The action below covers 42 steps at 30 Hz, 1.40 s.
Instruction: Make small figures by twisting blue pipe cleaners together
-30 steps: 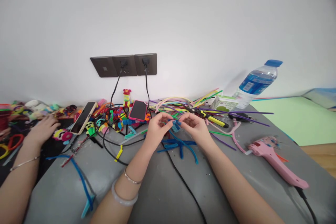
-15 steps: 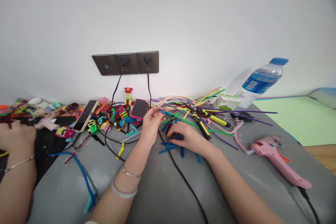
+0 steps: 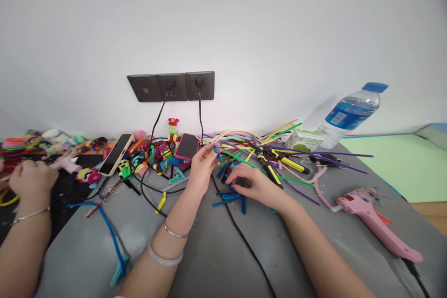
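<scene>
My left hand [image 3: 202, 167] is raised over the table, thumb and fingers pinched on a small blue pipe cleaner piece [image 3: 217, 152]. To its right and a little lower, my right hand [image 3: 249, 182] is curled round a small dark object [image 3: 243, 182], whose kind I cannot make out. Several cut blue pipe cleaner pieces [image 3: 225, 200] lie on the table just beneath the right fingertips. Behind both hands spreads a heap of long coloured pipe cleaners [image 3: 240, 137]. Pliers with yellow and black handles [image 3: 268, 170] rest on that heap, beside my right hand.
Black cords [image 3: 240, 235] cross the grey table. Two phones [image 3: 187, 146] lie among small fuzzy figures. At right are a pink glue gun [image 3: 379, 228], a water bottle [image 3: 351, 111] and a small box [image 3: 305, 140]. Another person's hand [image 3: 33, 179] is at far left.
The view has shifted slightly. My right hand has moved a little to the right, showing more of the dark object in it. My left hand keeps its pinch on the blue piece.
</scene>
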{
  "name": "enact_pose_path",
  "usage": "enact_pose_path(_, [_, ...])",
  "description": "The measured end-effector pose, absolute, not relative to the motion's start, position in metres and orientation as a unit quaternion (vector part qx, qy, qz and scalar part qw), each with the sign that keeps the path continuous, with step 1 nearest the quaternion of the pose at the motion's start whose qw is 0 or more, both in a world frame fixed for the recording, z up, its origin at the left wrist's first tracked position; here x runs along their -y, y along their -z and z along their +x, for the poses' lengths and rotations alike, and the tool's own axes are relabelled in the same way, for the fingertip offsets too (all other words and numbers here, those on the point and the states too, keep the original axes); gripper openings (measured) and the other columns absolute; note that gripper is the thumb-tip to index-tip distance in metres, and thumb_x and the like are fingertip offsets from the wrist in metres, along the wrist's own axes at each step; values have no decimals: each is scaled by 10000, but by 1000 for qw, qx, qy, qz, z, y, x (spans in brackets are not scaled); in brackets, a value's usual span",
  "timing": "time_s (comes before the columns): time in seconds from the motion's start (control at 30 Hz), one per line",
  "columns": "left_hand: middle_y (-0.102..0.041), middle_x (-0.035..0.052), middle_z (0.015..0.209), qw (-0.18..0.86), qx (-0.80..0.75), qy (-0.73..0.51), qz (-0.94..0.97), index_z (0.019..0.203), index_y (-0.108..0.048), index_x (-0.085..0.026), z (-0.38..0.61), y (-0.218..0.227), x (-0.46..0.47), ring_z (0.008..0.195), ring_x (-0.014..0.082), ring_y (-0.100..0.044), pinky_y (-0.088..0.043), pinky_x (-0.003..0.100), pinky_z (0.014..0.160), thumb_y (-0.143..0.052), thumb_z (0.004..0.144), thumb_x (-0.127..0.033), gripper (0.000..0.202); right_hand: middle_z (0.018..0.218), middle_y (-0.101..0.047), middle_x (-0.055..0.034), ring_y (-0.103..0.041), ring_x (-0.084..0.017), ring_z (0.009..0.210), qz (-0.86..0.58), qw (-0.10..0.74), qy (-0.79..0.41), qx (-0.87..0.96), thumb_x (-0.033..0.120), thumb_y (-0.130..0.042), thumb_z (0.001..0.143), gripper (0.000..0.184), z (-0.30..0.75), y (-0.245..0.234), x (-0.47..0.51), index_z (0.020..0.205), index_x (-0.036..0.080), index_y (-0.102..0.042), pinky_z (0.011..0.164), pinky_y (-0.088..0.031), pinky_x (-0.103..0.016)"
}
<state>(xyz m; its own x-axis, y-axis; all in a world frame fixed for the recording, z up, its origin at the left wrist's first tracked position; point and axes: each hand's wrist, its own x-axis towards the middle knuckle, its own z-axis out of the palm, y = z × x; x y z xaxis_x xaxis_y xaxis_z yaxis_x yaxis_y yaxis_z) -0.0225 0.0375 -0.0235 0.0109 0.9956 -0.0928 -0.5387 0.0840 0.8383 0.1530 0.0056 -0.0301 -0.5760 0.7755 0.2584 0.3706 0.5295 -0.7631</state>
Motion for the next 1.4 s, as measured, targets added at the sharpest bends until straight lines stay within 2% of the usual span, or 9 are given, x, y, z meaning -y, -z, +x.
enact_pose_path(0.3, [-664, 22, 839, 648, -383, -581, 310, 879, -729, -168, -20, 23, -34, 724, 95, -586, -454, 184, 588, -844, 616, -344, 337, 897, -670, -17, -570, -199, 883, -365, 164, -297, 867, 105, -663, 806, 122, 147, 29, 1, 864, 211, -658, 846, -394, -356])
enact_pose_path(0.5, [-650, 30, 821, 656, -375, -571, 321, 897, -718, -155, -20, 24, -34, 786, 123, -600, -453, 195, 598, -811, 644, -322, 317, 855, -667, -18, -563, -210, 885, -366, 164, -280, 872, 48, -608, 782, 176, 146, 33, 1, 839, 211, -641, 831, -407, -357])
enact_pose_path(0.6, [-651, 23, 812, 666, -371, -562, 320, 915, -707, -152, -21, 24, -34, 715, 99, -585, -449, 200, 603, -745, 706, -278, 247, 864, -685, -28, -588, -212, 886, -371, 220, -293, 853, 67, -599, 790, 165, 149, 33, -1, 832, 215, -659, 836, -434, -361])
enact_pose_path(0.77, [-666, 29, 795, 715, -367, -527, 277, 919, -657, -158, -18, 22, -32, 690, 123, -616, -478, 243, 629, -594, 717, -126, 214, 905, -726, -55, -650, -228, 912, -429, 398, -316, 746, 245, -631, 826, 102, 158, 34, -10, 886, 220, -709, 865, -501, -386])
enact_pose_path(0.87, [-676, 43, 806, 758, -354, -486, 252, 948, -632, -160, -14, 23, -29, 698, 146, -640, -518, 300, 690, -560, 744, -117, 221, 887, -736, -61, -679, -209, 787, -468, 479, -352, 653, 335, -658, 806, 169, 160, 36, -14, 903, 206, -709, 752, -563, -356])
enact_pose_path(1.0, [-694, 71, 850, 791, -327, -453, 249, 960, -636, -149, -7, 24, -24, 737, 162, -660, -534, 326, 737, -553, 837, -193, 155, 813, -728, -53, -639, -155, 560, -481, 506, -410, 587, 401, -685, 778, 260, 156, 39, -15, 921, 185, -700, 557, -566, -301])
enact_pose_path(1.1, [-703, 83, 828, 790, -343, -438, 258, 935, -652, -141, -6, 23, -22, 713, 166, -664, -530, 310, 698, -541, 876, -253, 169, 839, -740, -60, -675, -181, 643, -480, 520, -405, 579, 381, -710, 750, 246, 154, 42, -16, 896, 182, -713, 619, -588, -320])
enact_pose_path(1.23, [-718, 102, 826, 782, -360, -403, 311, 904, -676, -127, -11, 22, -23, 686, 166, -669, -506, 279, 643, -608, 823, -216, 138, 966, -760, -79, -710, -222, 834, -490, 553, -376, 560, 354, -685, 783, 242, 159, 43, -17, 954, 189, -732, 763, -600, -367])
enact_pose_path(1.4, [-727, 128, 882, 789, -340, -387, 335, 880, -691, -128, -16, 24, -25, 709, 172, -669, -517, 277, 628, -613, 849, -355, 242, 1055, -754, -76, -719, -211, 838, -476, 560, -383, 559, 360, -653, 835, 282, 162, 42, -16, 1065, 210, -719, 761, -612, -367])
